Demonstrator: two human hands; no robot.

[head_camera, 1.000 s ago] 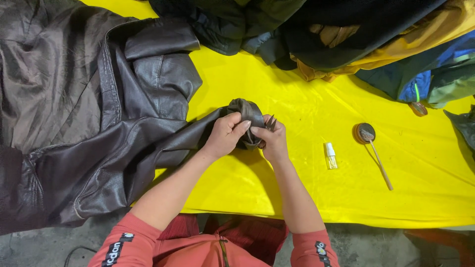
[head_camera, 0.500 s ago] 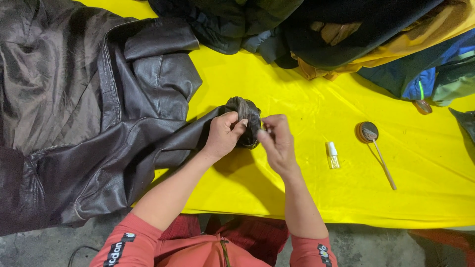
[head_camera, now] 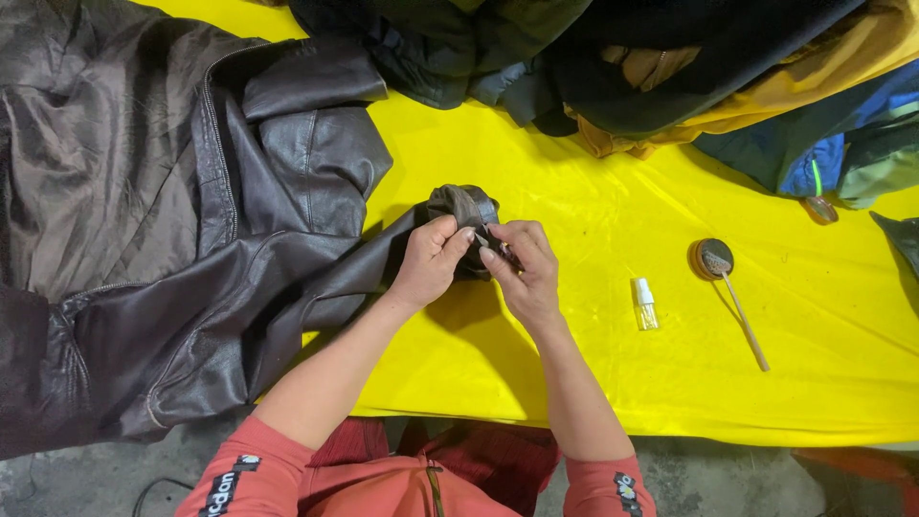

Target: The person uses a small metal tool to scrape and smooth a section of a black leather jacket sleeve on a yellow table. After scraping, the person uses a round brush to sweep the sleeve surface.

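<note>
Left fingers (head_camera: 450, 239): curled and pinched on the end of the dark brown leather jacket sleeve (head_camera: 459, 215), thumb on top, gripping the rolled cuff.
Right fingers (head_camera: 498, 251): drawn together, pinching something small and dark at the cuff edge; too small to tell what.
Left hand (head_camera: 431, 263): palm turned toward the cuff, wrist over the sleeve.
Right hand (head_camera: 522, 273): just beside the left, fingertips almost touching the left thumb.
Change: a second ago both hands wrapped close around the cuff; now the right hand drawn slightly back toward the body, cuff more exposed, grip moved from a full hold to a fingertip pinch. Likely finer work on the cuff edge under way.
Sleeve: stretched across the yellow sheet-covered counter (head_camera: 593, 383) from the dark brown leather jacket (head_camera: 191, 249) spread open at the left.
Near right: small clear spray bottle (head_camera: 644, 304) standing on the yellow sheet, apart from the hands.
Farther right: round brush with thin wooden handle (head_camera: 723, 278), lying flat.
Far edge: heap of dark, mustard and blue garments (head_camera: 670, 67).
Near edge: red sleeves of the person, grey floor below.
</note>
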